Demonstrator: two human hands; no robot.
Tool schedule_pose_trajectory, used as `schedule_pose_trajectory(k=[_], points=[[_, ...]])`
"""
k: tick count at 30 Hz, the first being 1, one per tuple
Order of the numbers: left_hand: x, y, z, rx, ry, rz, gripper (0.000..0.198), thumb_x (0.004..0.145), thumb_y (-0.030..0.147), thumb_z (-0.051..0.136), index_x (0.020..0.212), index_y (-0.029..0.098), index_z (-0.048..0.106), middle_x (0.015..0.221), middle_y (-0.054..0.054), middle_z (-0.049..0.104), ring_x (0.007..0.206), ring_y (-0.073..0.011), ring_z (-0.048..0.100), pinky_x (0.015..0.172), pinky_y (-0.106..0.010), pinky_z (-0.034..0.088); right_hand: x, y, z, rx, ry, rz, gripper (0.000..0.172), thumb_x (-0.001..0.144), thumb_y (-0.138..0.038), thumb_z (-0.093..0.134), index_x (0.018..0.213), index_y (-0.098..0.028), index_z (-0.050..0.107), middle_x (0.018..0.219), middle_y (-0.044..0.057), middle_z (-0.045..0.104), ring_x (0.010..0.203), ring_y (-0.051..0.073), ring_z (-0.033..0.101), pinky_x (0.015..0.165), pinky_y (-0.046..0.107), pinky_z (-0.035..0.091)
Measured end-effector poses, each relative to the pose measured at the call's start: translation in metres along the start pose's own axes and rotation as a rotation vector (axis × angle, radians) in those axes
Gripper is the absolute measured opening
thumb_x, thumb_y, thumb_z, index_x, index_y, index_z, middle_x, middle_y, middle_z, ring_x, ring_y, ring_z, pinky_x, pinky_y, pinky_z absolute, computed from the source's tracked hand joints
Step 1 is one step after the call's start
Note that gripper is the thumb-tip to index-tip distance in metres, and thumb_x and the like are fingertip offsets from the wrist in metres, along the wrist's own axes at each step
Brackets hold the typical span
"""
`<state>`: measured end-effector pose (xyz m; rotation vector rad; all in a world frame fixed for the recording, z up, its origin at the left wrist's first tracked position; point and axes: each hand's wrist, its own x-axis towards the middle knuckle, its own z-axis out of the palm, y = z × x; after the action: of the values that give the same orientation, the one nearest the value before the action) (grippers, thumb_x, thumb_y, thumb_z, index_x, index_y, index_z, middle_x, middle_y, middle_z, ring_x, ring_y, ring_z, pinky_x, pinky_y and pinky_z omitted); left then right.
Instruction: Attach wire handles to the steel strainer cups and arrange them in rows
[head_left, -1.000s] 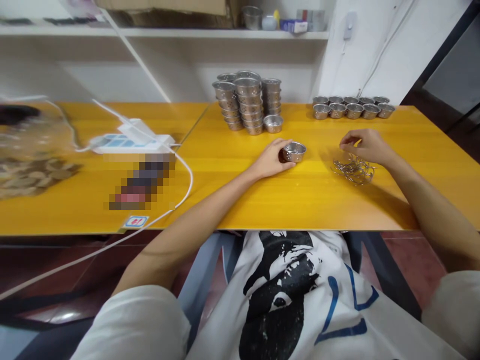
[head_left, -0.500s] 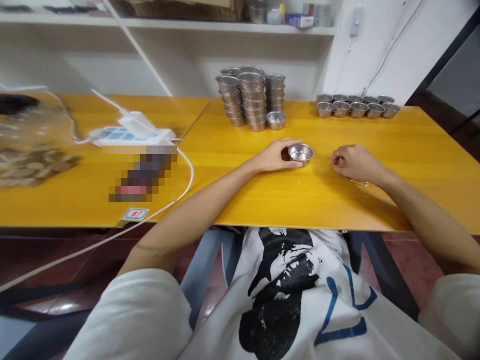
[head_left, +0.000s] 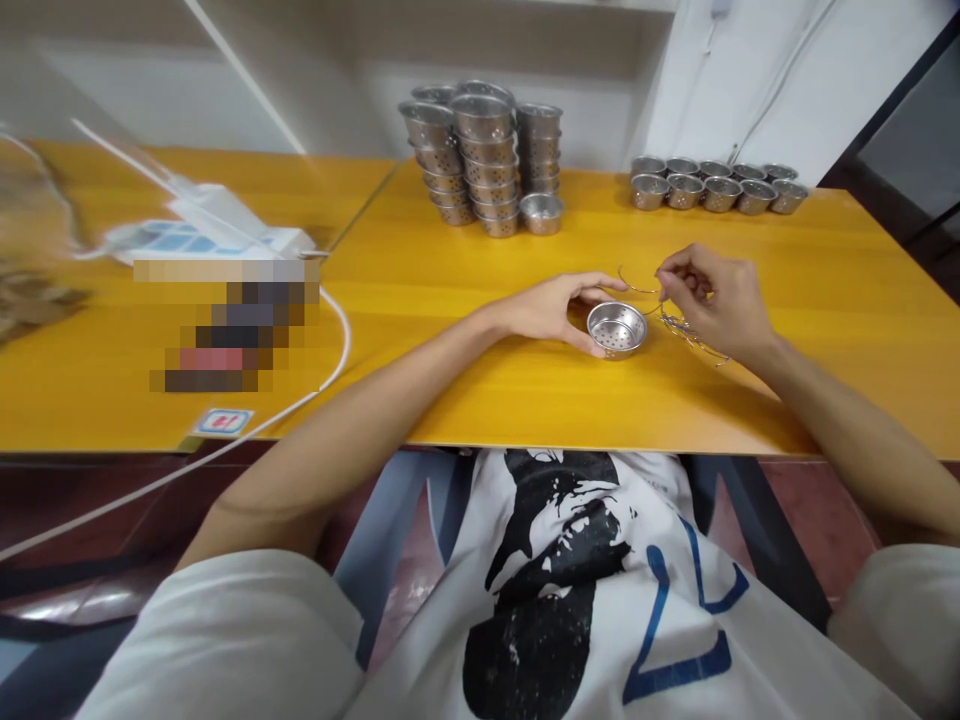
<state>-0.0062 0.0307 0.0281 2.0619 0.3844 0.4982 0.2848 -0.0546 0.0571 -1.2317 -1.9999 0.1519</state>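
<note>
My left hand (head_left: 559, 308) curves around the left side of a small perforated metal cup (head_left: 617, 330). Its thumb is against the cup's near left side, while the fingers reach behind the rim. The cup's mouth faces up, showing holes in its bottom. To the right, my right hand (head_left: 712, 300) pinches a thin wire (head_left: 640, 290) between thumb and fingertips; the wire's curved end points toward my left fingertips. More thin wires (head_left: 694, 340) hang in a loose bundle beneath the right hand, partly hidden by it.
Tall stacks of similar cups (head_left: 487, 150) stand at the back, with a single cup (head_left: 541, 213) in front. Two rows of cups (head_left: 720, 194) line the back right. On the left lie a power strip (head_left: 217, 240), a white cable (head_left: 347, 350) and a pixelated object (head_left: 240, 330).
The wire end now sticks out from my right fingertips, and the right hand has come closer to the cup. My left fingers have loosened around the cup. The view has tilted down.
</note>
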Motion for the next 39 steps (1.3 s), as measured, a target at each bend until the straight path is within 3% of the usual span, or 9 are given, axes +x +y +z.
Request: schedule_pose_trajectory(k=[5, 10, 14, 19, 26, 39], points=[[0.0, 0.001, -0.001, 0.0, -0.004, -0.013, 0.109, 0.07, 0.059, 0.112, 0.16, 0.02, 0.065, 0.155, -0.02, 0.079, 0.151, -0.0391, 0.072, 0.135, -0.054, 0.047, 0.0, 0.004, 0.006, -0.014, 0.103, -0.012, 0.041, 0.117, -0.064, 0.061, 0.114, -0.028, 0.081, 0.098, 0.009, 0.081, 0.08, 0.025, 0.071, 0.079, 0.043, 0.058], [0.0, 0.002, 0.003, -0.015, 0.016, -0.016, 0.107, 0.067, 0.058, 0.113, 0.155, 0.018, 0.067, 0.152, -0.02, 0.08, 0.148, -0.0395, 0.074, 0.133, -0.055, 0.049, 0.0, 0.006, 0.013, 0.086, -0.087, 0.021, 0.042, 0.11, -0.066, 0.071, 0.106, -0.026, 0.084, 0.095, 0.008, 0.085, 0.077, 0.024, 0.071, 0.076, 0.04, 0.058], [0.0, 0.007, 0.013, -0.002, 0.086, 0.02, 0.091, 0.071, 0.06, 0.111, 0.143, 0.018, 0.074, 0.147, -0.019, 0.081, 0.143, -0.0376, 0.077, 0.13, -0.053, 0.053, -0.003, 0.001, 0.016, 0.07, -0.203, 0.058, 0.036, 0.106, -0.059, 0.077, 0.103, -0.024, 0.086, 0.091, 0.009, 0.085, 0.075, 0.024, 0.07, 0.077, 0.04, 0.058], [0.0, 0.016, 0.029, 0.084, 0.168, 0.145, 0.079, 0.079, 0.049, 0.105, 0.143, 0.023, 0.067, 0.143, -0.016, 0.081, 0.135, -0.0335, 0.08, 0.123, -0.048, 0.058, -0.005, -0.003, 0.014, 0.001, -0.186, 0.09, 0.031, 0.106, -0.055, 0.077, 0.106, -0.025, 0.085, 0.091, 0.008, 0.084, 0.076, 0.024, 0.071, 0.079, 0.039, 0.058], [0.0, 0.022, 0.037, 0.2, 0.204, 0.162, 0.069, 0.081, 0.048, 0.1, 0.131, 0.024, 0.06, 0.129, -0.01, 0.081, 0.12, -0.0315, 0.08, 0.109, -0.045, 0.061, -0.007, -0.005, 0.014, -0.027, -0.155, 0.08, 0.026, 0.106, -0.05, 0.074, 0.106, -0.026, 0.084, 0.096, 0.009, 0.086, 0.079, 0.025, 0.073, 0.082, 0.04, 0.06], [0.001, 0.021, 0.037, 0.152, 0.195, 0.155, 0.073, 0.08, 0.049, 0.101, 0.131, 0.025, 0.055, 0.132, -0.012, 0.078, 0.124, -0.0319, 0.078, 0.106, -0.043, 0.057, -0.005, -0.002, 0.018, 0.2, -0.125, 0.218, 0.055, 0.093, -0.079, 0.084, 0.094, -0.024, 0.085, 0.087, 0.009, 0.085, 0.075, 0.025, 0.077, 0.071, 0.037, 0.06]])
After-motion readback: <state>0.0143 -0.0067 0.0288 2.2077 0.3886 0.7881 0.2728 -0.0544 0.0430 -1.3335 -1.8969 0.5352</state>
